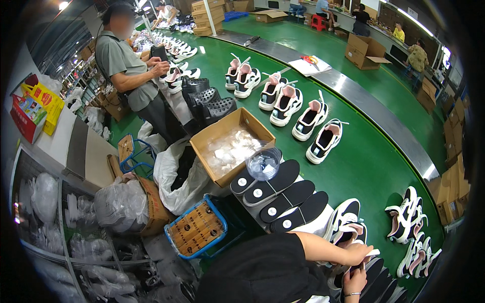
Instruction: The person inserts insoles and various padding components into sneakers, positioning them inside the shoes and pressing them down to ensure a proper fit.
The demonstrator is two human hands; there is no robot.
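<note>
At the lower right, my left hand (357, 253) reaches in from the left with its fingers closed; a short white strip (374, 252) sticks out past them. Just below it, my right hand (355, 281), with a bracelet at the wrist, has its fingers curled. Both hands are on a white and black sneaker (335, 281), mostly hidden by them and my left forearm. Right above my hands stands a sneaker with pink lining (356, 231), beside another white sneaker (344, 212). Dark insoles (375, 272) lie in a row to the right of my hands.
Black insoles (303, 209) with round white stickers lie left of my hands, near a clear plastic tub (263, 164) and a cardboard box (202, 144) of crumpled clear plastic. Several sneakers (324, 140) line the green belt (374, 166). Another person (139, 76) works farther along it.
</note>
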